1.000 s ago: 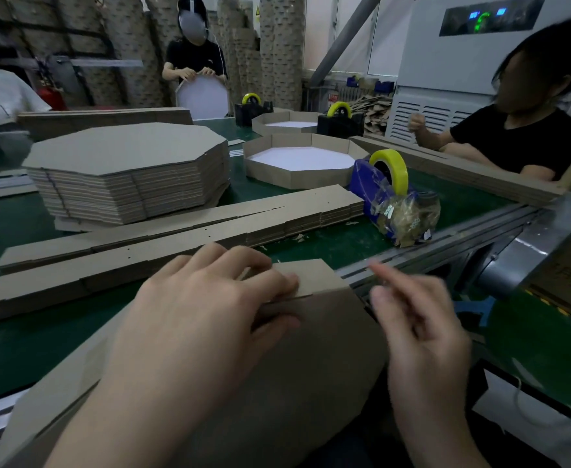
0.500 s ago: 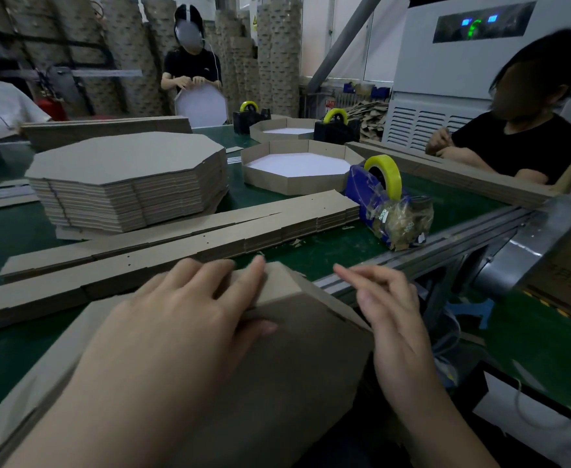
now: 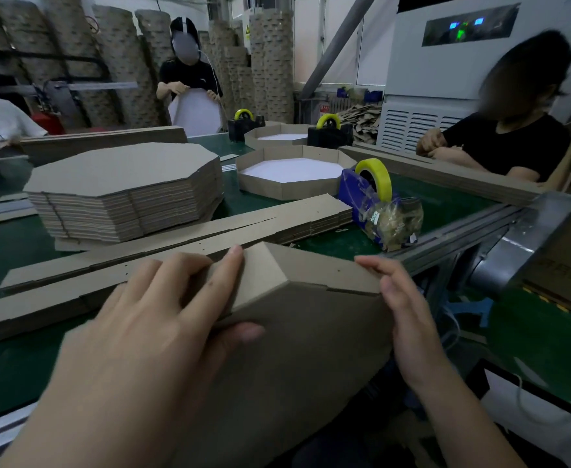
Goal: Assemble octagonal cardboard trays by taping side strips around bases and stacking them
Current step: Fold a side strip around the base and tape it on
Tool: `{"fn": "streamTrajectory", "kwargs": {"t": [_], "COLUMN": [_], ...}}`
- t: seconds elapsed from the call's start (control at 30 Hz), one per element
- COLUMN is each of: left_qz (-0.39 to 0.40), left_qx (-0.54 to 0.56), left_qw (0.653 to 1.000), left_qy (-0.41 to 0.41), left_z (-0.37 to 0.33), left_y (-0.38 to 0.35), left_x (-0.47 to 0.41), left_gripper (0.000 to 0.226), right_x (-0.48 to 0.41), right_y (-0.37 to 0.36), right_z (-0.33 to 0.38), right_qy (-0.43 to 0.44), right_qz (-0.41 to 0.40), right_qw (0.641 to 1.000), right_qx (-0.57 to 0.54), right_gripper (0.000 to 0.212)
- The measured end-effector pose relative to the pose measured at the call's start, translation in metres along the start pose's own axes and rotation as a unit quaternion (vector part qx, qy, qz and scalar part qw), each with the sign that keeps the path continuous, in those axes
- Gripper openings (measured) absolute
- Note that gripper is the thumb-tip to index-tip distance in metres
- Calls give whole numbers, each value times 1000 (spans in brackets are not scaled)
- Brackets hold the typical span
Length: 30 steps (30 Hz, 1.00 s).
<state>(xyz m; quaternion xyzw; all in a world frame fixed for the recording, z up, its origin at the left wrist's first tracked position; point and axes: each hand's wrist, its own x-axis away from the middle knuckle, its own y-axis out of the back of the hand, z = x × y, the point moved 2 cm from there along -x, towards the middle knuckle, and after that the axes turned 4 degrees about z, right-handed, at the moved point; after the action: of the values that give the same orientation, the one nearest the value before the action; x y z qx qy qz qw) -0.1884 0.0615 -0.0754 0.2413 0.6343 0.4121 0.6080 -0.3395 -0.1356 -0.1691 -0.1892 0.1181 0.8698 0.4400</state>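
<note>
**Right hand reaches the cardboard tray**

The right hand [image 3: 409, 319] has come in from open air since a second ago and now meets the right end of the side strip [image 3: 311, 268], fingers hooked over its top edge. The left hand [image 3: 162, 319] clamps the half-built tray [image 3: 304, 349], fingers spread over the strip and thumb pressed on the brown base. The tray is tilted on edge at the near side of the green worktop [image 3: 446, 201]. Behind it lie piles of flat strips [image 3: 176, 244], a stack of octagonal bases [image 3: 125, 184], a finished tray [image 3: 290, 177] and a blue tape dispenser [image 3: 368, 190] with a yellow roll.
</note>
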Motion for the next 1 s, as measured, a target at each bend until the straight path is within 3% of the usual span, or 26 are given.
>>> {"fn": "streamTrajectory", "kwargs": {"t": [0.23, 0.37, 0.47, 0.57, 0.73, 1.0], "left_qz": [85, 89, 109, 134, 132, 103], "left_qx": [45, 123, 99, 55, 70, 75], "left_qw": [995, 988, 987, 985, 985, 989], "left_qy": [29, -14, -69, -93, -86, -73], "left_z": [6, 5, -6, -14, -17, -14], "left_y": [-30, -23, -16, -17, -25, -28], "left_x": [14, 2, -19, -31, -33, -33], "left_gripper": [82, 65, 47, 41, 39, 37], "right_x": [-4, -3, -2, -3, -22, -25], "right_y": [2, -8, -15, -14, -1, -9], "right_z": [4, 7, 13, 17, 18, 19], "right_qy": [31, 53, 57, 15, -85, -87], "right_qz": [47, 54, 69, 100, 87, 97], "right_qw": [995, 989, 986, 988, 992, 991], "right_qx": [79, 127, 144, 119, 20, -16], "right_gripper": [36, 45, 43, 38, 30, 30]}}
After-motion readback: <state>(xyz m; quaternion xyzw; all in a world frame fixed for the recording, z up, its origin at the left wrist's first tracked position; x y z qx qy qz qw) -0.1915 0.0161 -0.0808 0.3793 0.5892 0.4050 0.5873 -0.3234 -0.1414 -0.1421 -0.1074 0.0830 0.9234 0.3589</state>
